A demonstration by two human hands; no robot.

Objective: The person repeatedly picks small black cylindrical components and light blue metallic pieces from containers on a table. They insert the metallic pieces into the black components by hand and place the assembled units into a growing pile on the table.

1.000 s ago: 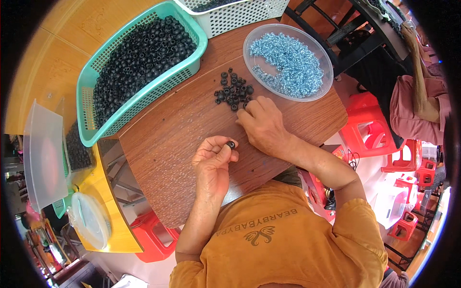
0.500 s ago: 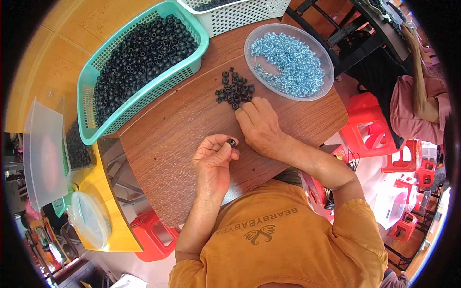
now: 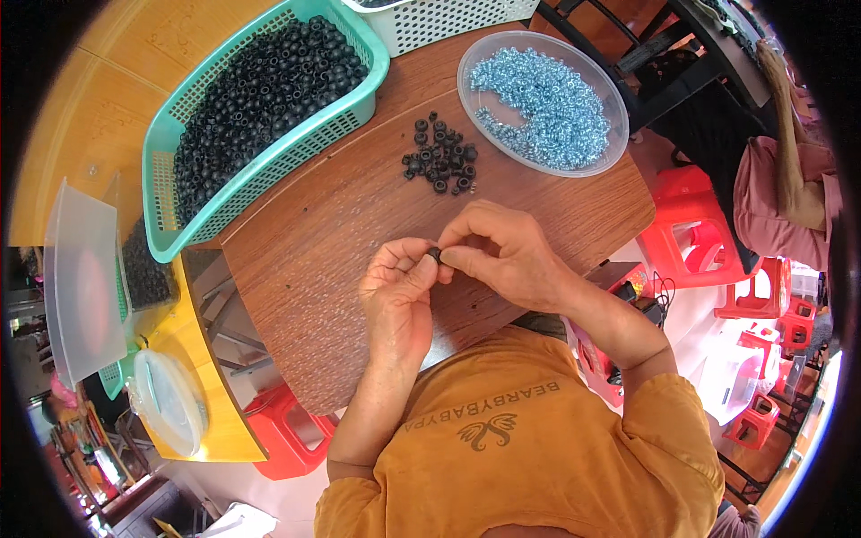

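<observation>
Between the thumb and fingers of my left hand point(image 3: 401, 278) is a small black round part point(image 3: 435, 255), which showed a hole through its end a moment before. My right hand point(image 3: 502, 255) comes in from the right, its thumb and index finger pinched together at that same part. Whether the right fingertips hold a further piece is hidden. Just beyond my hands, a loose pile of black parts point(image 3: 439, 154), some bigger and some small, lies on the brown wooden table point(image 3: 332, 215).
A teal basket point(image 3: 269, 202) full of black round parts stands at the far left, beside a white basket point(image 3: 448, 25). A clear round tub point(image 3: 619, 134) of shiny blue bits is at the far right. Red stools point(image 3: 686, 229) and a seated person point(image 3: 776, 193) are to the right.
My right hand has left the edge of the black pile and come back toward me, meeting the part in my left hand. The left hand has stayed nearly in place.
</observation>
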